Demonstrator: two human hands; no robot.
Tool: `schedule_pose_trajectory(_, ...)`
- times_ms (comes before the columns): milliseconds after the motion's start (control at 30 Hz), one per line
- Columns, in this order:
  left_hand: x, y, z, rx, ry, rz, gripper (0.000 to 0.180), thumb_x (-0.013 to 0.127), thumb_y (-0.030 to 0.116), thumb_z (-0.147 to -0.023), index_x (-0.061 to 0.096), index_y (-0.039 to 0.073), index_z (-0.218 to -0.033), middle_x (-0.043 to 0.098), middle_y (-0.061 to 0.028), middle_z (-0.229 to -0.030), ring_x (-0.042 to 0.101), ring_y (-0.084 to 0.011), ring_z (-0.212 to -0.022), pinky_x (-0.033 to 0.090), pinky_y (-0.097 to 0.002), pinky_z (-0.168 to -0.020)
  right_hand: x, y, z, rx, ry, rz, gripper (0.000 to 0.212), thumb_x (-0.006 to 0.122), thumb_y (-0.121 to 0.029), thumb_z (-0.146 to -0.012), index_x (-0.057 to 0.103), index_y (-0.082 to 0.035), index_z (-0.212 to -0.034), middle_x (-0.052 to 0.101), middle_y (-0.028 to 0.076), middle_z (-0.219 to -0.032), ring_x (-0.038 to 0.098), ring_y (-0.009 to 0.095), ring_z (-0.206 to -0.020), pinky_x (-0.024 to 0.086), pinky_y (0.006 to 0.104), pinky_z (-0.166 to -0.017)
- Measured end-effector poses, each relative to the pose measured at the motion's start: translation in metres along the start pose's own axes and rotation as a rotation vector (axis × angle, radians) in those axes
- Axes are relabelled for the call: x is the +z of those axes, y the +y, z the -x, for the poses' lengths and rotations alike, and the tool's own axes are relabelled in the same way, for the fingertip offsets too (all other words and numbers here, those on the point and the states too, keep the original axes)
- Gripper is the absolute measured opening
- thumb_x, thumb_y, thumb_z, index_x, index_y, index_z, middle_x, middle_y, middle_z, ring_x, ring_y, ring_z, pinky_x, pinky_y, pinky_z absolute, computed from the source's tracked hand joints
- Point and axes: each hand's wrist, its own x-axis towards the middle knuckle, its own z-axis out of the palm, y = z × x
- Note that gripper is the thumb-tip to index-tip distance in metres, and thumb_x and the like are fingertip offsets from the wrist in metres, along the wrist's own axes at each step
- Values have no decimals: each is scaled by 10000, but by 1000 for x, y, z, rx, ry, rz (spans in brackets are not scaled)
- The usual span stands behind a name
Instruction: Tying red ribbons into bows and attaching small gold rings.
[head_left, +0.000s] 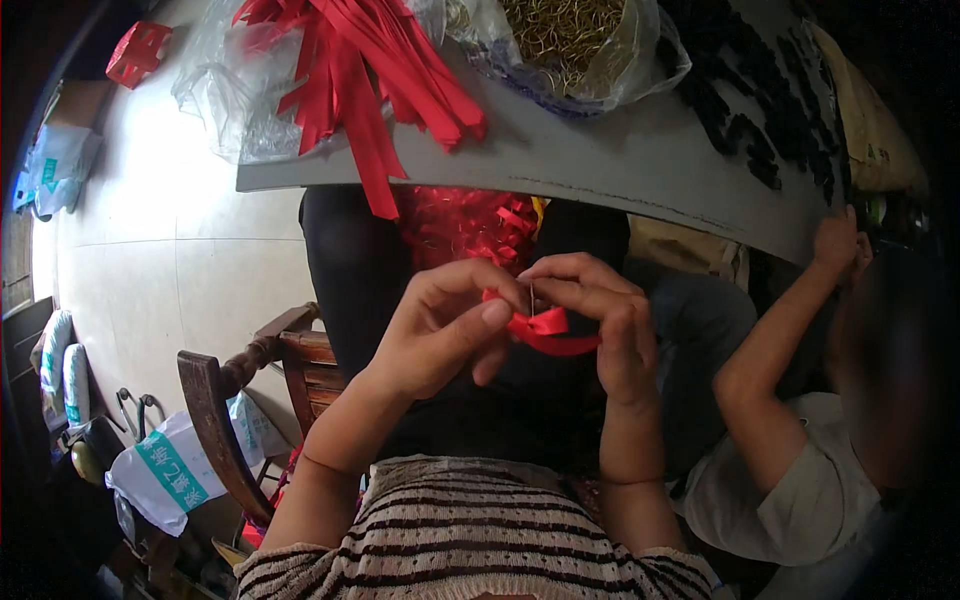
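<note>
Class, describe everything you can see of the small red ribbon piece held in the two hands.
The red ribbon piece is glossy, satin-like and folded into a small bow with a loop curving off to the right. The left hand and right hand pinch it between fingertips above the lap, with a thin metal pin standing upright at its knot.

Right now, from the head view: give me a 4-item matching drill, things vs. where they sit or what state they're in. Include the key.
Things
1. small red ribbon piece
2. bundle of red ribbon strips
3. clear bag of gold-coloured metal bits
4. wooden chair

Place or state
A. on the floor, to the person's left
B. on the grey board, far right part, open at the top
C. pinched between the left hand and right hand
D. on the grey board, one strip hanging over its near edge

Pairs: 1-C, 2-D, 3-B, 4-A
</note>
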Motion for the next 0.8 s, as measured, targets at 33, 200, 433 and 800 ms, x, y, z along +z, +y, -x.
schedule_pose_trajectory(33, 1, 0, 2, 4, 50, -57, 162, 562, 149, -901, 572, -5, -950, 593, -62, -823, 494, -89, -501, 389, -198, -454, 1, -2, 0, -21, -19, -35, 352, 505, -287, -920, 634, 35, -979, 596, 139, -967, 598, 212, -880, 473, 301, -761)
schedule_pose_trajectory(200, 8, -6, 3, 145, 215, -379, 69, 593, 50, -867, 589, -6, -908, 583, -39, -763, 531, -66, -550, 405, -185, -485, 22, -1, 11, 49, 234, -38, 188, 688, -119, -783, 596, 19, -872, 591, 90, -898, 581, 171, -817, 460, 256, -729)
schedule_pose_trajectory(433, 0, -6, -4, 210, 205, -419, 97, 697, 11, -775, 629, -19, -838, 610, -29, -730, 563, -67, -597, 427, -184, -510, 25, 3, 4, 153, 299, -213, 137, 705, -49, -759, 592, 1, -819, 568, 46, -791, 536, 100, -735, 434, 224, -651)
schedule_pose_trajectory(800, -14, 20, 0, -76, 38, -475, 122, 705, 52, -782, 668, -37, -856, 624, -25, -687, 549, -40, -625, 435, -172, -571, 0, -4, -1, 226, 43, -100, 93, 695, -43, -771, 632, 26, -767, 618, 70, -737, 578, 116, -664, 441, 219, -601)
